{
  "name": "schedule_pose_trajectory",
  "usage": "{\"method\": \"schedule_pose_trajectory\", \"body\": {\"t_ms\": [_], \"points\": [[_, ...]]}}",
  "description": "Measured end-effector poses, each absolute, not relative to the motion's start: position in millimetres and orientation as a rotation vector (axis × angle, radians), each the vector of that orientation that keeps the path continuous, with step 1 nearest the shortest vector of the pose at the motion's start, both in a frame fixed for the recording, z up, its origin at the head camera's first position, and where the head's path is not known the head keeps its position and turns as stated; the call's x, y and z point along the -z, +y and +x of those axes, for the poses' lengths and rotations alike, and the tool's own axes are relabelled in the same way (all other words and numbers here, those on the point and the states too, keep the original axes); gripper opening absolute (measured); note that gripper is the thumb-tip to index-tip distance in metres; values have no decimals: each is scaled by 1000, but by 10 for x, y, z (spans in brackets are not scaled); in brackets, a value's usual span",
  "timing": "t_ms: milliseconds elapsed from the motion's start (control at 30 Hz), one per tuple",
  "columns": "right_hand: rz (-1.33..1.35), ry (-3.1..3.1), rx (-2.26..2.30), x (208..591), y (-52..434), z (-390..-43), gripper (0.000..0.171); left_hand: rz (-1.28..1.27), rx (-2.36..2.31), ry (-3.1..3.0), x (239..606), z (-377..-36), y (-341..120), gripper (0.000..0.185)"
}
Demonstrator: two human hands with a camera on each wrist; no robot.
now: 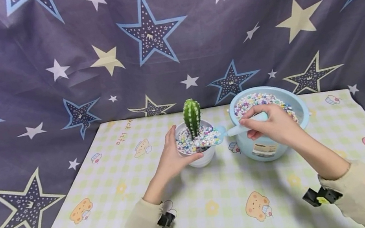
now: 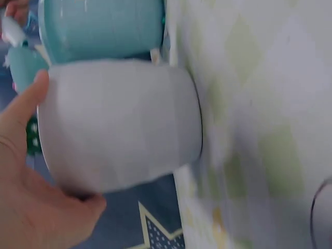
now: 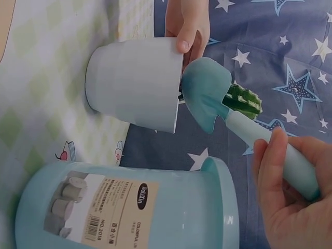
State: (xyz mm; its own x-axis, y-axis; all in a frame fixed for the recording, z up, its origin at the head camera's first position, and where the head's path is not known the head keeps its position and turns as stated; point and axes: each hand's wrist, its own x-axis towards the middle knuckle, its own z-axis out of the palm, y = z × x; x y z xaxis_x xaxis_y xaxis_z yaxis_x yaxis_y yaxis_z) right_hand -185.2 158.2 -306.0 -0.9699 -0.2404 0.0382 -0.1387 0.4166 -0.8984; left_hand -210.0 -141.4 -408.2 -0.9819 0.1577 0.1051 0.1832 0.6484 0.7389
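A white flower pot [image 1: 203, 161] stands on the cloth, holding a green cactus [image 1: 191, 115] among multicoloured pebbles [image 1: 183, 142]. My left hand [image 1: 170, 156] holds the pot at its rim, thumb on the near side, fingers round the far left. In the right wrist view the blade of a light blue hand trowel [image 3: 206, 85] is at the pot's mouth, beside the cactus. Pebbles lie on the blade in the head view. My right hand [image 1: 275, 122] grips the trowel by its handle, above the near side of a light blue bucket [image 1: 246, 147].
The bucket stands close to the pot's right, filled with more coloured pebbles [image 1: 255, 100], a paper label [image 1: 264, 149] on its front. A checked tablecloth [image 1: 216, 188] covers the table. Behind it hangs a dark curtain [image 1: 84, 38] with stars.
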Motion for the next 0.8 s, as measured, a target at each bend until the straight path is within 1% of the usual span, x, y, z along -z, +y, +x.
{"method": "schedule_pose_trajectory", "body": {"t_ms": [133,200,800], "points": [[-335,2568,1592,3046,1563,-1861,28,-400,1296,-2826,4084,-2162,-1514,124],[-326,2569,1586,3038,1556,-1865,28,-414,1301,-2823,4082,-2172,-1531,124],[-327,2586,1554,3003,1535,-1873,27,-197,1250,-2749,4107,-2015,-1343,126]]}}
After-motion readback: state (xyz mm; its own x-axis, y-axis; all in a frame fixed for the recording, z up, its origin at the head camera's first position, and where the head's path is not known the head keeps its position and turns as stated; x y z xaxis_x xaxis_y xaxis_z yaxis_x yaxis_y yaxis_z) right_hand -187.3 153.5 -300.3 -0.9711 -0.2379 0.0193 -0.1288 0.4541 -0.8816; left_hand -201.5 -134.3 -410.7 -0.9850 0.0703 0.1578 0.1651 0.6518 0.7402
